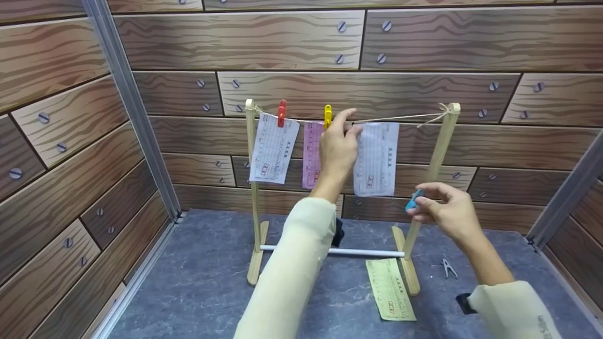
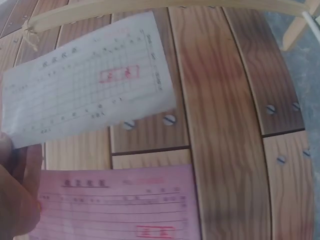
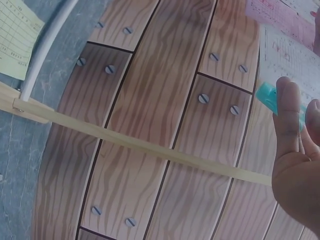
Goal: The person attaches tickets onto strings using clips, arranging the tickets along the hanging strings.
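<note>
My left hand (image 1: 340,147) is up at the thin string (image 1: 405,117), pinching the top left corner of a white paper slip (image 1: 377,162) that hangs there. In the left wrist view, thumb and finger meet at a corner of that slip (image 2: 90,90). My right hand (image 1: 447,209) holds a blue clothespin (image 1: 413,200) between thumb and fingers, lower and to the right, apart from the slip. Left along the string, a red clothespin (image 1: 281,113) clips another white slip, and a yellow clothespin (image 1: 328,116) clips a pink slip (image 1: 311,153), partly hidden behind my left hand.
Two wooden posts (image 1: 440,141) carry the string, joined low down by a white rod (image 1: 367,253). On the grey surface lie a green slip (image 1: 391,289) and a grey clothespin (image 1: 448,268). Wood-patterned walls (image 1: 292,42) enclose the back and sides.
</note>
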Available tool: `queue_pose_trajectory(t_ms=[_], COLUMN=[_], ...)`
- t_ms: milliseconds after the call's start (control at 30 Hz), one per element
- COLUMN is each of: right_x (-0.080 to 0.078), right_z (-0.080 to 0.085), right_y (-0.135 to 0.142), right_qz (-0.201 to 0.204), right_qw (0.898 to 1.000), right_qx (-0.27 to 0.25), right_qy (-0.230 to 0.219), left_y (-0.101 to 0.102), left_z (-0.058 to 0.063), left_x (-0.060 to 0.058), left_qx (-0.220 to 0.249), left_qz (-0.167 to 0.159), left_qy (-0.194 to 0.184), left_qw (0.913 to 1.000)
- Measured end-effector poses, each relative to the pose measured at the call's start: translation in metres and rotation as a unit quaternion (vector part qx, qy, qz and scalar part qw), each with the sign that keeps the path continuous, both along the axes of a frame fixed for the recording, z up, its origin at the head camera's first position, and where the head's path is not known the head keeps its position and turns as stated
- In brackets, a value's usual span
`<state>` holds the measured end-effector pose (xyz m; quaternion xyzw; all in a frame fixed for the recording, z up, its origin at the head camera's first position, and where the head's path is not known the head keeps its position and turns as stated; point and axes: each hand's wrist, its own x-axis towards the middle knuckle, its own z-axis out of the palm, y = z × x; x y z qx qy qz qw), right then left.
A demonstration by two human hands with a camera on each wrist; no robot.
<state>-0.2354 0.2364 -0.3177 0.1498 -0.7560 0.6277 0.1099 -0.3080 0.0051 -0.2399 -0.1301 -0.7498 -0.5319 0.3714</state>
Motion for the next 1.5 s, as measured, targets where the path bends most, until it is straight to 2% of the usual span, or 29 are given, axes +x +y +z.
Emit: queue_pose_trajectory(t_ms=[167, 300, 633, 900, 1067, 1167, 1333, 1500], right_x=[0.002, 0.003, 0.005, 0.005, 0.006, 0.003, -0.006, -0.021], right_z=[0.003, 0.005, 0.009, 0.020, 0.040, 0.056, 0.085, 0.109], right_y=[0.001, 0.003, 0.008, 0.006, -0.002, -0.014, -0.039, -0.066], right_qz=[-0.010, -0.010, -0.021, -0.012, -0.015, -0.038, -0.096, -0.114], right_qw=[1.000, 1.000, 0.999, 1.000, 0.997, 0.993, 0.979, 0.961], right_qx=[0.007, 0.010, 0.024, -0.012, -0.027, -0.023, 0.003, -0.008], right_qy=[-0.001, -0.004, 0.012, 0.022, 0.067, 0.108, 0.179, 0.253], left_y=[0.005, 0.007, 0.009, 0.010, 0.011, 0.012, 0.012, 0.012], left_z=[0.011, 0.013, 0.019, 0.020, 0.017, 0.015, 0.012, 0.010], left_x=[-0.003, -0.005, -0.005, -0.004, -0.003, -0.004, -0.004, -0.005], left_qx=[-0.005, 0.000, -0.006, -0.038, -0.045, -0.042, -0.040, -0.037], left_qz=[0.045, 0.057, 0.068, 0.090, 0.076, 0.064, 0.054, 0.044], left_qy=[-0.059, -0.095, -0.121, -0.141, -0.158, -0.161, -0.151, -0.136], left_qw=[0.9972, 0.9939, 0.9903, 0.9851, 0.9835, 0.9839, 0.9863, 0.9890])
